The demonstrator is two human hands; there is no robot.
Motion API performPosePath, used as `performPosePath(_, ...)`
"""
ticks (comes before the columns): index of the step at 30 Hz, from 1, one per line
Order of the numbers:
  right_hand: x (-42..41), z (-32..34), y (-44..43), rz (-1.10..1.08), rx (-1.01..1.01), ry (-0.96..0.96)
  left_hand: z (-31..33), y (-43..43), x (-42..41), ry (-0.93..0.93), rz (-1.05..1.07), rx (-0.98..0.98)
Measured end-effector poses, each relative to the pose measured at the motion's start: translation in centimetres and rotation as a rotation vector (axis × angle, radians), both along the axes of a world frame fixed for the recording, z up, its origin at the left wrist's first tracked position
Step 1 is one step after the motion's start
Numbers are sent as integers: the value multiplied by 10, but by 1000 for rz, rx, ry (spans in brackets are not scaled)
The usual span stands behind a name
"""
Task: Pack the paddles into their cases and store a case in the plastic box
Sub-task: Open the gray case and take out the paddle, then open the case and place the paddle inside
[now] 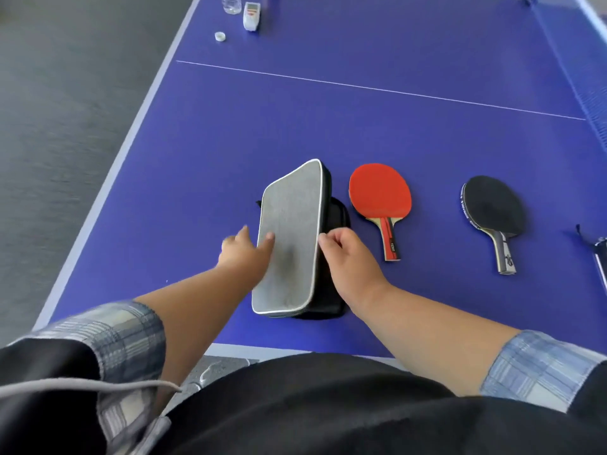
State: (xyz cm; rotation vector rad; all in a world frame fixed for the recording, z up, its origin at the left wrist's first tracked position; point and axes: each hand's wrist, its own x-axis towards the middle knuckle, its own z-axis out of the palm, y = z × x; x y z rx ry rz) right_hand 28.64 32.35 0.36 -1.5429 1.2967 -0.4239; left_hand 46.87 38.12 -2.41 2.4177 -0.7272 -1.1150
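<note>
A black paddle case [331, 300] lies on the blue table near its front edge, with its lid [290, 224] raised so the grey lining faces me. My left hand [244, 252] holds the lid's left edge, thumb on the lining. My right hand [345, 254] pinches the lid's right edge. A red paddle [379, 195] lies flat just right of the case, handle toward me. Further right lies a black paddle [494, 205], handle also toward me. The plastic box is not in view.
The blue table-tennis table [328, 119] has a white line across it. At the far left corner stand a clear bottle [231, 3], a small white device [252, 15] and a white cap [220, 36]. Part of another case [599, 251] shows at the right edge. Grey floor lies left.
</note>
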Motion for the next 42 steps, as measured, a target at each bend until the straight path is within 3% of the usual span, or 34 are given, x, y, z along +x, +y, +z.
performPosePath(3,22,13,8,155,-63,-58,35,0,14,172,25,-298)
performPosePath(5,39,18,11,234,-60,-70,55,1,20,243,2,-372)
performPosePath(11,85,14,25,473,32,-87,71,18,39,-56,-53,-369)
performPosePath(13,97,3,26,604,-14,57,65,29,52,-228,-63,-317)
performPosePath(17,104,-24,22,744,-23,600,37,46,72,-451,-178,-61)
performPosePath(21,98,-47,25,803,39,717,3,56,84,-477,-277,193)
performPosePath(25,95,-58,27,790,10,719,-26,58,85,-482,-443,281)
performPosePath(29,70,-53,10,641,-7,515,-39,47,66,-432,-610,292)
performPosePath(31,44,-46,-4,482,-46,412,-38,36,55,-449,-587,300)
performPosePath(37,-53,-37,-70,-91,-202,520,-24,-22,2,-469,-512,16)
performPosePath(42,-99,-55,-110,-246,26,495,-18,-89,-82,-210,-611,-180)
